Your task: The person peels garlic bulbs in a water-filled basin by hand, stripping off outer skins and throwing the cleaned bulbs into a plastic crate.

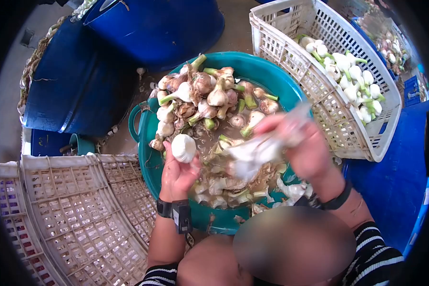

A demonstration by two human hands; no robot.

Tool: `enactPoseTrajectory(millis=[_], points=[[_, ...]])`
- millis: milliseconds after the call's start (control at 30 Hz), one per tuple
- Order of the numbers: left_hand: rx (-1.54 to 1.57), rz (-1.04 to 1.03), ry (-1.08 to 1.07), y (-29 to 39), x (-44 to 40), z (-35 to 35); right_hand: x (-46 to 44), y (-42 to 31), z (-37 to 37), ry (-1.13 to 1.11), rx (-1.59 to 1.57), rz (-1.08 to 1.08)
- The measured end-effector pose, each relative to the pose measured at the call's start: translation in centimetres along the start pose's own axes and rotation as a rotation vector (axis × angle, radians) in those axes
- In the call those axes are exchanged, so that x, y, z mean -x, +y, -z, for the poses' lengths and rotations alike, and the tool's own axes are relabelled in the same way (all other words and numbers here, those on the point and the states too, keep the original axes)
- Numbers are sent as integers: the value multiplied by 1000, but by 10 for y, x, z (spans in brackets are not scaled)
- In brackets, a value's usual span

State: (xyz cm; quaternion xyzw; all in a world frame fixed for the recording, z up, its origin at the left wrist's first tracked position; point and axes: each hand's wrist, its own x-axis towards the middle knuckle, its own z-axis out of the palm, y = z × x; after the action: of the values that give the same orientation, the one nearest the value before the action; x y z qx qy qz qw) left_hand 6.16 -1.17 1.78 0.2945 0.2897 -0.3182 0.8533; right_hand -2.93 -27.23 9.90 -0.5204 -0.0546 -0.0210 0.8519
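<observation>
In my left hand (178, 177) is a clean white garlic bulb (183, 148), held upright over the left part of a green tub (145, 164). My right hand (306, 148) is smeared by motion over the tub's right side, its fingers closed on a strip of pale garlic skin (258, 153) that trails to the left. Unpeeled garlic bulbs (202, 85) with cut green stems are heaped at the back of the tub in brownish water. Loose peelings (224, 186) float and lie near the tub's front.
At the right, a white plastic crate (310, 78) contains peeled garlic bulbs (350, 76). Another slatted crate (64, 200) stands close on the left. Blue barrels (159, 33) are behind the tub, and a blue surface (386, 181) lies at the right.
</observation>
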Motion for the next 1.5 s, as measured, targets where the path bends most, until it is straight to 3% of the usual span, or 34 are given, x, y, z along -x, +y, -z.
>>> enactPoseTrajectory(millis=[33, 100, 133, 167, 233, 267, 333, 367, 433, 467, 500, 567, 600, 633, 667, 700, 767, 800, 933, 1033, 1067, 1100, 1133, 1200, 1233, 1300, 1333, 1367, 1400, 1467, 1500], points=[[-1, 2, 0, 1, -1, 4, -5, -11, 4, 28, -188, 44], [15, 9, 23, 1, -7, 12, -4, -9, 1, 42, -140, -3], [-207, -53, 54, -7, 6, -6, -1, 6, -5, -160, 457, -84], [-206, -52, 50, -13, 6, -11, 2, 25, -11, -360, 1053, -167], [-364, -178, 79, -24, 5, -16, 13, 69, -24, -225, 1149, -37], [-433, -245, 94, -31, 5, -20, 4, 72, -31, -223, 1149, -43], [-487, -306, 134, -47, 14, -34, -14, 75, -40, -82, 798, -390], [-538, -380, 167, -50, 16, -39, -12, 81, -37, -75, 796, -389], [-487, -320, 131, -40, 18, -37, -11, 95, -28, -223, 821, -148], [-443, -290, 162, -31, 18, -35, -6, 83, -21, -347, 1042, -316], [-396, -259, 196, -26, 19, -33, 2, 87, -9, -352, 1040, -312], [-453, -358, 236, -31, 16, -31, 10, 90, 1, -277, 1442, -122], [-601, -488, 274, -37, 17, -31, 12, 94, 3, -282, 1441, -132], [-751, -615, 307, -42, 18, -32, 2, 76, -12, -148, 1192, -55], [-876, -655, 273, -44, 23, -34, -9, 66, -22, -12, 944, 24], [-875, -651, 266, -46, 23, -34, -15, 67, -26, -6, 950, 23], [-1217, -1121, 43, -46, 23, -36, -25, 70, -31, -88, 914, 169], [-1181, -1042, 60, -46, 27, -37, -30, 64, -28, -185, 894, 95], [-1197, -1027, 49, -45, 27, -36, -21, 79, -27, -251, 978, 165], [-769, -447, 383, -44, 27, -43, -2, 84, -16, -347, 1225, 250], [-573, -248, 340, -33, 20, -34, 10, 91, -5, -481, 1314, 160], [-527, -205, 212, -24, 19, -26, 18, 97, 4, -618, 1398, 69], [-470, -188, 295, -18, 16, -28, 23, 97, 8, -620, 1397, 70], [-462, -198, 359, -12, 9, -23, 31, 96, 15, -345, 1483, -379], [-457, -191, 356, -16, 11, -22, 26, 96, 10, -345, 1489, -386], [-684, -328, 204, -29, 17, -24, 4, 97, -6, 235, 209, -652], [-582, -352, 67, -38, 19, -31, -1, 98, -5, 235, 219, -654], [-603, -394, -116, -39, 20, -36, -6, 101, -2, 250, -181, -700], [-630, -456, -99, -38, 19, -39, -14, 102, 1, 257, -584, -732], [-652, -517, -70, -31, 10, -39, -27, 67, 28, -138, -1077, -347], [-876, -501, 37, -27, 3, -33, -31, 50, 55, -201, -1138, -256]])
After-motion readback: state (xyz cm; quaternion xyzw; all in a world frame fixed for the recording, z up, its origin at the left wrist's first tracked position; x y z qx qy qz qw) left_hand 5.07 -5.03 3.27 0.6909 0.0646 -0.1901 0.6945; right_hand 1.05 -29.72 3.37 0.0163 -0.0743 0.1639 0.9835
